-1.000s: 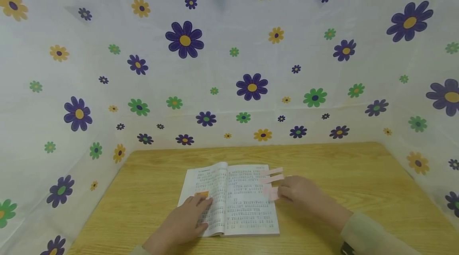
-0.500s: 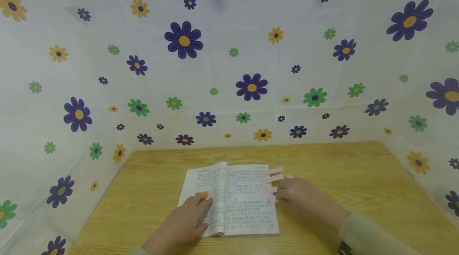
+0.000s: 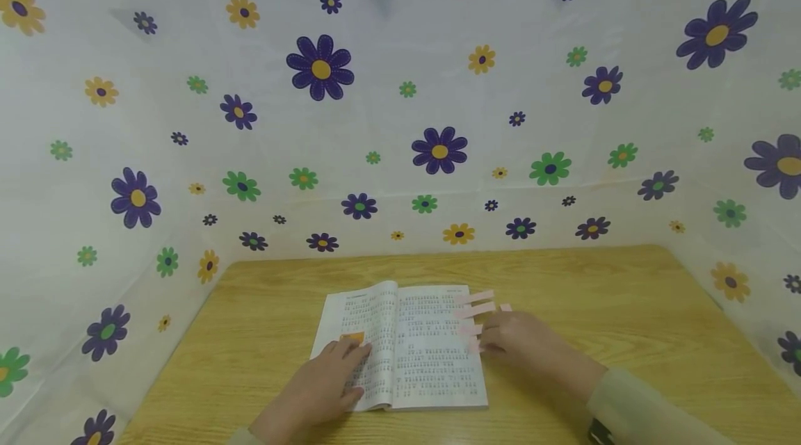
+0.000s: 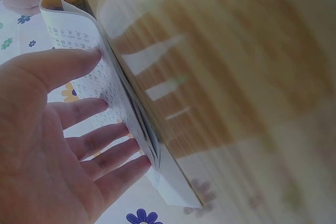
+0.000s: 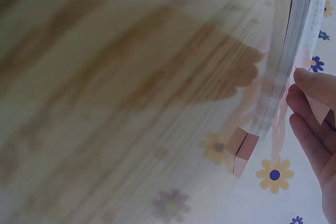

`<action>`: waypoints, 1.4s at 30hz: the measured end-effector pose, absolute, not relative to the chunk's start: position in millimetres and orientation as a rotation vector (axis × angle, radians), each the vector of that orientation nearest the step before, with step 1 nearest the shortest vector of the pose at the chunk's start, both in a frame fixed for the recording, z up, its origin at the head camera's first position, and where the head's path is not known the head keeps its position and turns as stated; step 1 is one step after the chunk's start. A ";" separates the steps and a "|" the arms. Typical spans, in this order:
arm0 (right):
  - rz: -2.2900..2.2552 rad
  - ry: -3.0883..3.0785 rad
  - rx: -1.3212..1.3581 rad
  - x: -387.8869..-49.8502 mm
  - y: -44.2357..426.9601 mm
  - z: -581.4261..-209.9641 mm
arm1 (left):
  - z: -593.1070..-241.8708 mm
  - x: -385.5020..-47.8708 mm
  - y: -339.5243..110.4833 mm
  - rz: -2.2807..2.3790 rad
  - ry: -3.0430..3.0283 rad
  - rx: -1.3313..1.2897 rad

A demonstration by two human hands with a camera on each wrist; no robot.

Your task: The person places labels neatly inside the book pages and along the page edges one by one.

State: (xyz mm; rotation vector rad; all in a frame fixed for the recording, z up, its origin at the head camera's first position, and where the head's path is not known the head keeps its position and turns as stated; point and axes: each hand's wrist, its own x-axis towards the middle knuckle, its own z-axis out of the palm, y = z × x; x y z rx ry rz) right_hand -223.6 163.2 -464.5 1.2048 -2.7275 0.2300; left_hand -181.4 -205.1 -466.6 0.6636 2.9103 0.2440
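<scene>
An open book (image 3: 438, 368) of printed text lies on the table. My left hand (image 3: 322, 379) rests on its left page with fingers extended, beside an orange patch (image 3: 352, 338). In the left wrist view the palm and spread fingers of the left hand (image 4: 68, 140) show against the page. Several pink sticky tabs (image 3: 478, 309) stick out past the right page's edge. Low on that edge, my right hand (image 3: 519, 341) pinches another pink sticky tab (image 5: 316, 109) between thumb and fingers. A pink piece (image 3: 505, 307) shows just behind the right hand.
The wood-grain table (image 3: 594, 292) reaches back to a white flower-printed cloth (image 3: 400, 118), which hangs behind it and at both sides. In the right wrist view, a folded pink piece (image 5: 245, 148) shows by the book's page edges.
My right hand has shifted slightly left and down along the book's right edge, and the pink piece behind it has come into sight. The left hand has stayed in place.
</scene>
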 end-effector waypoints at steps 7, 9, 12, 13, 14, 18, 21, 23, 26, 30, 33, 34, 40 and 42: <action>0.255 -2.713 1.273 -226.9 163.9 -470.3 | -466.0 -181.0 -204.5 0.247 2.909 0.653; 0.259 -2.740 1.269 -226.6 163.1 -470.6 | -466.2 -180.6 -204.4 0.251 2.909 0.652; 0.251 -2.753 1.262 -224.4 161.6 -469.1 | -466.8 -180.1 -204.3 0.257 2.909 0.652; 0.244 -2.745 1.265 -223.6 161.1 -468.6 | -467.0 -180.0 -204.3 0.256 2.909 0.652; 0.240 -2.742 1.265 -222.8 160.7 -468.1 | -467.2 -180.0 -204.3 0.256 2.909 0.651; 0.229 -2.727 1.264 -220.9 159.7 -467.2 | -468.0 -180.2 -204.4 0.245 2.906 0.645; 0.216 -2.715 1.268 -221.4 159.9 -468.7 | -468.2 -180.4 -204.5 0.241 2.905 0.643; 0.218 -2.707 1.272 -222.1 160.2 -470.4 | -468.1 -180.2 -204.5 0.242 2.906 0.646; 0.215 -2.688 1.283 -222.8 160.7 -472.5 | -467.8 -179.6 -204.6 0.246 2.909 0.654; 0.229 -2.698 1.286 -223.3 161.2 -474.1 | -467.1 -178.6 -204.5 0.248 2.910 0.665; 0.252 -2.713 1.279 -223.4 161.1 -474.1 | -466.3 -178.3 -204.4 0.251 2.912 0.669; 0.259 -2.718 1.274 -223.4 160.7 -474.0 | -466.2 -178.4 -204.5 0.253 2.914 0.673; 0.270 -2.725 1.245 -222.9 158.5 -472.6 | -465.6 -180.1 -203.7 0.247 2.916 0.652; 0.265 -2.714 1.250 -222.7 158.3 -472.2 | -465.6 -180.2 -203.3 0.243 2.910 0.636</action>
